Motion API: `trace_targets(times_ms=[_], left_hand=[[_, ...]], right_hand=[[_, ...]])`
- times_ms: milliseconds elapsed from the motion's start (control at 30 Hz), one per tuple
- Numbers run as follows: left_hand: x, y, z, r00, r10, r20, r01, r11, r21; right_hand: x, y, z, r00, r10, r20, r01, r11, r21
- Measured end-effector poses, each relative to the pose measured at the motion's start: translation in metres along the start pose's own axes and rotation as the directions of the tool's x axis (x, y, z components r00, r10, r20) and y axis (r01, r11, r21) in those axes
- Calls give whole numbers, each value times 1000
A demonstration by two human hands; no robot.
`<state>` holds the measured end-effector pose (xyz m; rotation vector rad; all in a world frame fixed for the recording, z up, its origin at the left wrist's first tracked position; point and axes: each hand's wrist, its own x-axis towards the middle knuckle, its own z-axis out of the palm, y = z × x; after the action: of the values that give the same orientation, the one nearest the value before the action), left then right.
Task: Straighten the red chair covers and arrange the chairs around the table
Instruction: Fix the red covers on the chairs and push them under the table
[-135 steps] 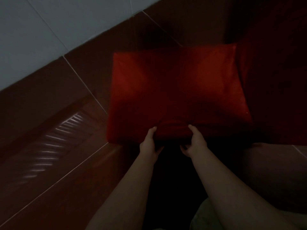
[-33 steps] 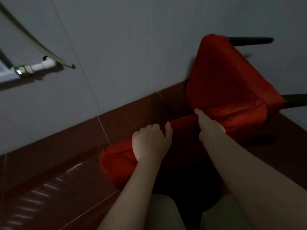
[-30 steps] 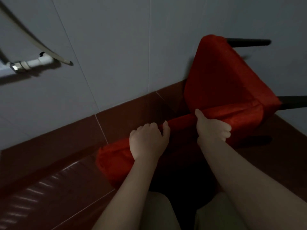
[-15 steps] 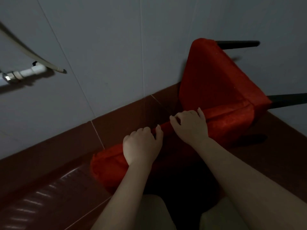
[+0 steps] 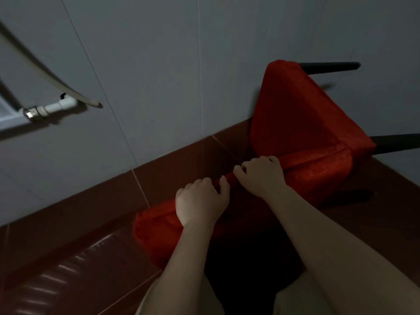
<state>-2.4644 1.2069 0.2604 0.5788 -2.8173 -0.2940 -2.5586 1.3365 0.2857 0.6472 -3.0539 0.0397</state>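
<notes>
A chair in a red cover point(image 5: 302, 123) lies tipped on its side on the dark red floor, against the grey tiled wall. Two black legs point(image 5: 329, 67) stick out to the right. My left hand point(image 5: 202, 203) grips the red fabric along the chair's near edge, fingers curled over it. My right hand point(image 5: 261, 173) grips the same red edge just to the right, close to the left hand. The part of the chair below my arms is in deep shadow.
A white pipe with a metal fitting point(image 5: 47, 109) and a pale hose point(image 5: 68, 92) run along the wall at the left. The glossy dark red tile floor point(image 5: 68, 258) spreads to the left. My knees show at the bottom edge.
The chair has gone from upright, with both hands at the seat's front, to lying on its side. In the last second my right hand slid left along the red edge towards the left hand.
</notes>
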Motion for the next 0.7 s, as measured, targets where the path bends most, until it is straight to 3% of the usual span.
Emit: trace_targets(times_ms=[200, 500, 700], left_hand=[[0, -7, -3, 1000, 17, 6, -17, 1000, 6], [2, -42, -12, 984, 134, -117, -130, 991, 35], [9, -63, -16, 969, 218, -117, -215, 976, 44]], right_hand=[[-7, -8, -4, 999, 5, 38, -4, 1000, -25], [-28, -34, 3, 998, 48, 30, -47, 999, -7], [-44, -50, 3, 998, 60, 31, -59, 998, -28]])
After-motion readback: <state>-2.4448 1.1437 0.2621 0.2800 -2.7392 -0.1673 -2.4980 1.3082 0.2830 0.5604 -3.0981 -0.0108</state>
